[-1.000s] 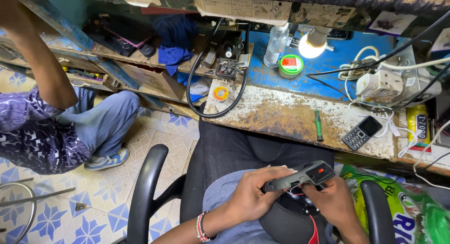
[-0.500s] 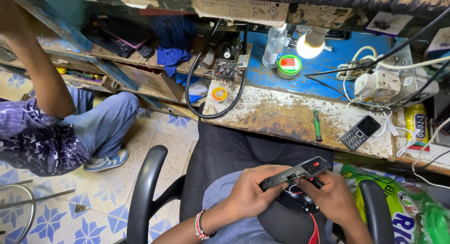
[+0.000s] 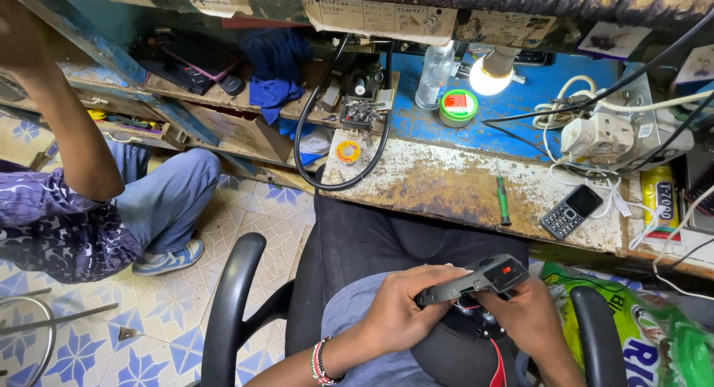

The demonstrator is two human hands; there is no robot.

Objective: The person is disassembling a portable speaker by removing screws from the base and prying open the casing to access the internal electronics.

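Over my lap I hold a dark grey plastic device casing (image 3: 476, 278) with a small red mark near its right end. My left hand (image 3: 405, 309) grips its left end from below, with a beaded bracelet on the wrist. My right hand (image 3: 528, 316) supports the right end from underneath, and thin wires hang between my hands. I sit in a black office chair (image 3: 230, 305) in front of a worn, rusty workbench (image 3: 439, 182).
On the bench lie a green screwdriver (image 3: 503, 201), a small keypad phone (image 3: 570, 211), a solder spool (image 3: 347, 152), a green tin (image 3: 458, 107), a clear bottle (image 3: 433, 76), a lit bulb (image 3: 487, 73), a power strip (image 3: 606, 134) and cables. Another person (image 3: 89, 201) sits at the left on the tiled floor.
The casing has tilted a little and shifted slightly in my hands. The other person's arm at the left has moved slightly.
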